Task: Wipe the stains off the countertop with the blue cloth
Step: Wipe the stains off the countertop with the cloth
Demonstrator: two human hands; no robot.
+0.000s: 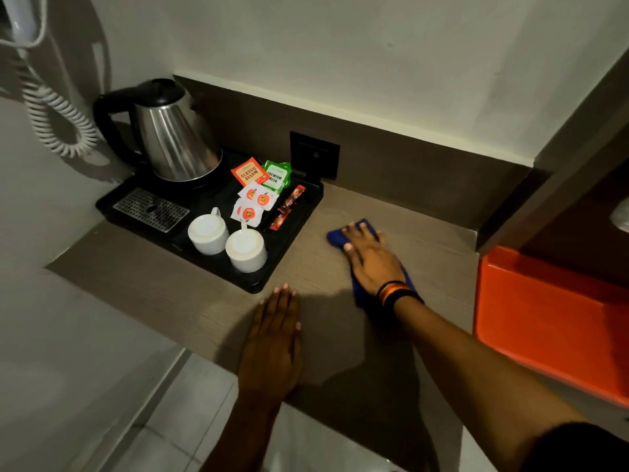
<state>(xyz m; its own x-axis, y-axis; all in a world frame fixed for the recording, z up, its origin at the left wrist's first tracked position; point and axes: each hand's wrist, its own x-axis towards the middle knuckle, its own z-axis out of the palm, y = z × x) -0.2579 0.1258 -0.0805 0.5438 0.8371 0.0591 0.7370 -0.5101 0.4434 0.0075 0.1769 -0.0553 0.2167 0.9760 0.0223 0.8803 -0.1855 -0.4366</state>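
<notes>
The blue cloth (337, 238) lies flat on the brown wood-grain countertop (429, 247), just right of the black tray. My right hand (369, 258) presses down on it, palm flat and fingers spread, and covers most of it; blue edges show past the fingertips and beside the wrist. My left hand (272, 338) rests flat on the countertop near its front edge, fingers together, holding nothing. No stain can be made out on the surface in this dim light.
A black tray (289, 257) on the left holds a steel kettle (173, 137), two upturned white cups (226, 241), tea sachets (262, 185) and a drip grate. An orange box (551, 321) borders the counter on the right. A black wall socket (315, 155) sits on the backsplash.
</notes>
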